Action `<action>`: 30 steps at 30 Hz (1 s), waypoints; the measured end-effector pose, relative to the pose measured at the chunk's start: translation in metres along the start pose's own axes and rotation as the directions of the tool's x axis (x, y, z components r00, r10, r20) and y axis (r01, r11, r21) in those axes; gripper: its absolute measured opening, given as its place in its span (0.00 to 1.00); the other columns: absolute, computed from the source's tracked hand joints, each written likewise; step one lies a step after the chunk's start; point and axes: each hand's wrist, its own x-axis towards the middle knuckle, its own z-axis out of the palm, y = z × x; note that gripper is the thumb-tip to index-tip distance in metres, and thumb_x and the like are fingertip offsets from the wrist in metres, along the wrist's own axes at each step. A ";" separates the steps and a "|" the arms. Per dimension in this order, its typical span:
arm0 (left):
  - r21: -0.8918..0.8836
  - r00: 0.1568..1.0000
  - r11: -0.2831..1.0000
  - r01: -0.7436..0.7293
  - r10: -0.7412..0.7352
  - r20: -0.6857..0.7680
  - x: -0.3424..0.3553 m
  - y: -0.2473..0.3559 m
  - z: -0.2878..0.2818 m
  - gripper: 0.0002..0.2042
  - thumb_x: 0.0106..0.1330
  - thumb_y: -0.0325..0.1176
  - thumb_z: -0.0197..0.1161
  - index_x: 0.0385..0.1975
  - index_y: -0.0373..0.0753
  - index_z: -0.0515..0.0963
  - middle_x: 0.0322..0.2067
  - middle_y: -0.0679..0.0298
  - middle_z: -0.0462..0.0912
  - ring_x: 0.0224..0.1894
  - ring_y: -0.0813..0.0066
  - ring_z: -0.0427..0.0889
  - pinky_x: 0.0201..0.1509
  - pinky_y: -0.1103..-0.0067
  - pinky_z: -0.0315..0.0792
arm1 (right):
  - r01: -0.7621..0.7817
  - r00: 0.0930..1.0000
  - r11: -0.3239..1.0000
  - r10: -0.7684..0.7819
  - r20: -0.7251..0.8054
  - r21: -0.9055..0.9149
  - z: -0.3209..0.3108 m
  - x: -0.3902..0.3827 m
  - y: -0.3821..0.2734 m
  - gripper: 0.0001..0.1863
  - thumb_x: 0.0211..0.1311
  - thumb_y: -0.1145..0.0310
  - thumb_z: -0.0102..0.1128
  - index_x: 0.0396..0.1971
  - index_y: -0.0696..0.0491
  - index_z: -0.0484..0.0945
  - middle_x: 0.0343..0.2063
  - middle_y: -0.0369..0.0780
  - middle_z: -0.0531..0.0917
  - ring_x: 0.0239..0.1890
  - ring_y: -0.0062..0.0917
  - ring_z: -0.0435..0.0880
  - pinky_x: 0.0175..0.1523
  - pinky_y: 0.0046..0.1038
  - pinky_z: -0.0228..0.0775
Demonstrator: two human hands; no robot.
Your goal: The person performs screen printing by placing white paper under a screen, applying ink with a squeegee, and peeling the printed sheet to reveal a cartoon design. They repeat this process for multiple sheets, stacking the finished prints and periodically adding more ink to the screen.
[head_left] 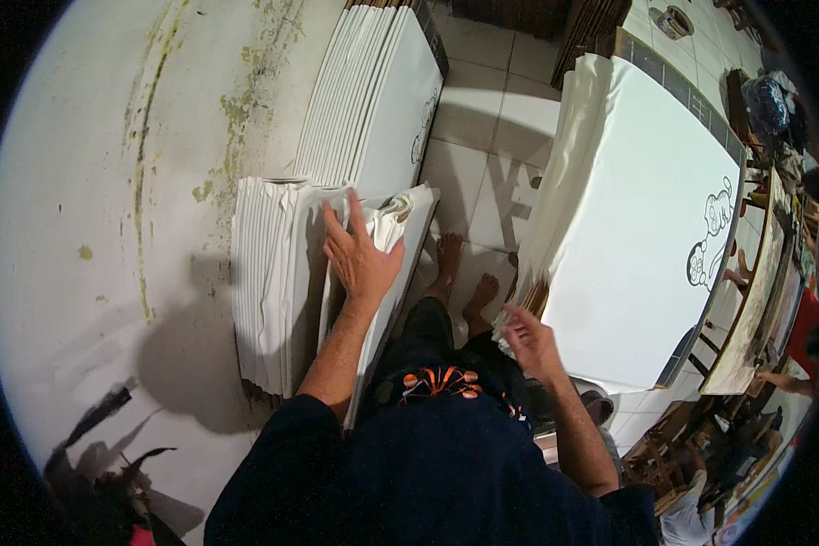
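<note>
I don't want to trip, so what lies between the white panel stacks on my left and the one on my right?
In the head view, pale floor tiles show there, with two bare feet on them toward the near end.

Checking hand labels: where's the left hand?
Head view, left of centre: the left hand is over the nearer white stack beside the wall, fingers spread.

left hand (pixel 364 262): left of centre, fingers spread, pointing up | left forearm (pixel 339 353): slants up-right | right hand (pixel 532 346): right of centre, fingers bent leftward, blurred | right forearm (pixel 581 432): slants up-left
</note>
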 end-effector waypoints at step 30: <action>-0.379 0.972 0.915 0.135 -0.048 0.229 0.048 0.010 0.039 0.21 0.50 0.32 0.74 0.44 0.28 0.83 0.37 0.48 0.89 0.40 0.54 0.88 0.49 0.66 0.79 | -0.644 0.737 0.596 0.314 0.598 0.480 0.174 -0.004 0.181 0.28 0.75 0.58 0.61 0.67 0.59 0.71 0.52 0.49 0.84 0.50 0.32 0.86 0.53 0.35 0.80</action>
